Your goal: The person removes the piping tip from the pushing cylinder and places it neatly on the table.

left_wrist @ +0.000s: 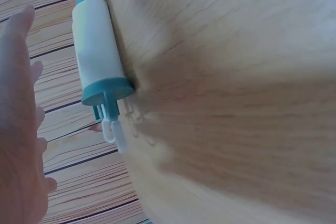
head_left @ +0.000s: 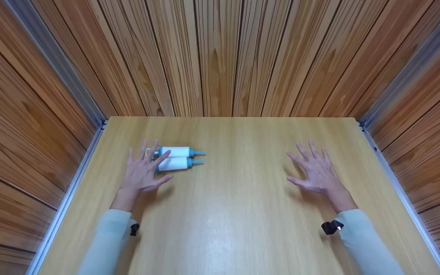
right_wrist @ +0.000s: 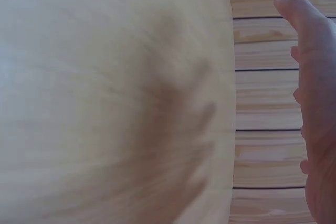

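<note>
Two white cylinders with blue-green end caps and thin tips lie side by side on the wooden table (head_left: 220, 198): a far cylinder (head_left: 177, 151) and a near cylinder (head_left: 174, 164). Their tips point right. In the left wrist view one white cylinder (left_wrist: 97, 43) shows a small white loop at its near end. My left hand (head_left: 141, 173) hovers with fingers spread, partly covering the cylinders' left ends in the head view. It holds nothing. Over on the right side, my right hand (head_left: 315, 172) is also raised above the table, fingers spread, holding nothing.
A wood-panelled wall (head_left: 220, 57) rises behind the table, with panelled walls at left and right. Metal rails (head_left: 67, 194) run along the table's side edges. A small black device (head_left: 331, 227) sits at the right wrist.
</note>
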Demonstrator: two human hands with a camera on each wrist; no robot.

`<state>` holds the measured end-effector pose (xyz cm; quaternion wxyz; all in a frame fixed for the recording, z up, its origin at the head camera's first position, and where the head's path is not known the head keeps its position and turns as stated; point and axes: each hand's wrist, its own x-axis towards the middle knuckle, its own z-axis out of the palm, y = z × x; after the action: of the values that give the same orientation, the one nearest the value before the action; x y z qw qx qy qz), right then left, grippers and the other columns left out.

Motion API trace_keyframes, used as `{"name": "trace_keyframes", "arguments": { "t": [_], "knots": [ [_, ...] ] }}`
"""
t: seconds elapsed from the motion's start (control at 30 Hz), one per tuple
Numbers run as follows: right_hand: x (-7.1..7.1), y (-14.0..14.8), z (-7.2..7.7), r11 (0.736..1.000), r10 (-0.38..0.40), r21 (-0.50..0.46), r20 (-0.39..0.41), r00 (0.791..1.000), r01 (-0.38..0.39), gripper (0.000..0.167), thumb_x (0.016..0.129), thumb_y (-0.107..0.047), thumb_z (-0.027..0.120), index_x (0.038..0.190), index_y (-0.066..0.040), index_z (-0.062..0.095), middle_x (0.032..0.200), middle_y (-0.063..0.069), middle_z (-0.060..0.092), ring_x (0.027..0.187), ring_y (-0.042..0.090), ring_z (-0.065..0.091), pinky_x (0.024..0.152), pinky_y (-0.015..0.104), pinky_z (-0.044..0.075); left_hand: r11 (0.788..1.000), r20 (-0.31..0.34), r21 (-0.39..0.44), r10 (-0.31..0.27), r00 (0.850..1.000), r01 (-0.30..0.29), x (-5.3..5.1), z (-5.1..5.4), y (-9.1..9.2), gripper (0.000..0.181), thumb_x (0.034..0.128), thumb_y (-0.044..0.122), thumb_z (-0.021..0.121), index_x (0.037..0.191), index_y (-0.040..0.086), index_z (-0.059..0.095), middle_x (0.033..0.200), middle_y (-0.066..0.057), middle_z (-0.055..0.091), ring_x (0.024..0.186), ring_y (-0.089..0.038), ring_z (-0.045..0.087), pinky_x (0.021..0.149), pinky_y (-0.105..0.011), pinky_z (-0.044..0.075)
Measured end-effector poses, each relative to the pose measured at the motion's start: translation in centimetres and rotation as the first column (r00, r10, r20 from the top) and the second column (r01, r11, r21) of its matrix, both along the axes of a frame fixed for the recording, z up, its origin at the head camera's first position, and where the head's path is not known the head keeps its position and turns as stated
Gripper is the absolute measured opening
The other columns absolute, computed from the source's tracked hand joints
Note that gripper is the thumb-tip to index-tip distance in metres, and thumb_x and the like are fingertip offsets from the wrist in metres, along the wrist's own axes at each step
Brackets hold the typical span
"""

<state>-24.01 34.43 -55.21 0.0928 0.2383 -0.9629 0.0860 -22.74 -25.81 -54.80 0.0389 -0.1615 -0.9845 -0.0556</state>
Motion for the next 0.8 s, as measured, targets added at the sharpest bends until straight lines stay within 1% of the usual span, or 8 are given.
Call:
{"name": "trace_keyframes", "arguments": {
  "t": [0.13,0.2,0.3,0.43,0.53,0.67,0.73,0.8],
  "knots": [
    [0.4,-0.8,0.3,1.000,0.008,-0.016,-0.016,1.000,-0.008,0.085,0.092,-0.061,0.076,0.167,-0.028,0.055,0.182,0.021,0.039,0.169,0.062,0.026,0.127,0.092,0.023,1.000,0.021,0.011,0.009,1.000,-0.009,-0.6,-0.9,0.5,0.087,0.0994,0.076,0.058,0.176,0.038,0.038,0.190,-0.015,0.020,0.176,-0.053,0.015,0.133,-0.088,0.013],
    [0.5,-1.3,0.4,1.000,0.014,-0.022,-0.017,1.000,-0.015,0.085,0.092,-0.062,0.076,0.168,-0.029,0.054,0.182,0.020,0.039,0.169,0.062,0.026,0.127,0.092,0.023,1.000,0.026,0.021,0.012,1.000,-0.012,-0.6,-1.3,0.7,0.087,0.0998,0.076,0.057,0.176,0.038,0.037,0.190,-0.015,0.020,0.176,-0.052,0.016,0.134,-0.087,0.013],
    [0.7,-1.9,0.5,0.999,0.040,-0.030,-0.039,0.998,-0.041,0.085,0.092,-0.061,0.076,0.167,-0.029,0.054,0.182,0.021,0.040,0.168,0.063,0.028,0.126,0.092,0.025,0.999,0.028,0.041,0.013,1.000,-0.014,-0.5,-1.8,0.8,0.087,0.1000,0.075,0.057,0.176,0.037,0.038,0.190,-0.016,0.023,0.176,-0.051,0.017,0.135,-0.085,0.013],
    [0.8,-2.4,0.7,0.996,0.065,-0.058,-0.080,0.995,-0.069,0.084,0.090,-0.058,0.077,0.166,-0.029,0.056,0.179,0.022,0.044,0.166,0.064,0.031,0.123,0.094,0.028,0.998,0.016,0.065,-0.011,1.000,0.010,-0.4,-2.3,1.0,0.085,0.1009,0.073,0.058,0.175,0.034,0.042,0.188,-0.018,0.028,0.175,-0.050,0.022,0.135,-0.085,0.016],
    [1.0,-2.8,0.8,0.994,0.068,-0.079,-0.089,0.994,-0.075,0.084,0.089,-0.057,0.078,0.166,-0.028,0.056,0.179,0.021,0.044,0.166,0.063,0.032,0.123,0.094,0.027,0.996,-0.007,0.082,-0.035,0.999,0.035,-0.3,-2.6,1.1,0.082,0.1015,0.070,0.060,0.173,0.032,0.046,0.185,-0.018,0.036,0.173,-0.050,0.028,0.134,-0.085,0.021],
    [1.2,-3.5,0.7,0.992,0.083,-0.083,-0.083,0.993,-0.090,0.085,0.090,-0.057,0.079,0.167,-0.029,0.055,0.180,0.020,0.042,0.166,0.063,0.031,0.123,0.094,0.027,0.992,-0.034,0.104,-0.070,0.997,0.073,-0.3,-2.8,1.1,0.077,0.1010,0.066,0.066,0.168,0.030,0.053,0.173,-0.019,0.050,0.163,-0.049,0.043,0.132,-0.083,0.027],
    [1.3,-3.8,0.7,0.991,0.085,-0.093,-0.084,0.993,-0.093,0.085,0.091,-0.055,0.079,0.167,-0.029,0.054,0.180,0.020,0.043,0.166,0.063,0.032,0.122,0.094,0.028,0.989,-0.038,0.119,-0.083,0.996,0.087,-0.3,-2.9,1.2,0.076,0.1003,0.063,0.069,0.166,0.028,0.056,0.168,-0.020,0.054,0.157,-0.050,0.048,0.131,-0.082,0.030],
    [1.5,-4.0,0.9,0.987,0.082,-0.134,-0.084,0.993,-0.093,0.084,0.090,-0.052,0.080,0.167,-0.028,0.055,0.180,0.019,0.043,0.166,0.064,0.032,0.123,0.094,0.027,0.986,-0.030,0.134,-0.093,0.995,0.096,-0.3,-2.9,1.2,0.076,0.1000,0.062,0.070,0.165,0.027,0.057,0.165,-0.020,0.055,0.154,-0.049,0.050,0.130,-0.081,0.032]
  ]
}}
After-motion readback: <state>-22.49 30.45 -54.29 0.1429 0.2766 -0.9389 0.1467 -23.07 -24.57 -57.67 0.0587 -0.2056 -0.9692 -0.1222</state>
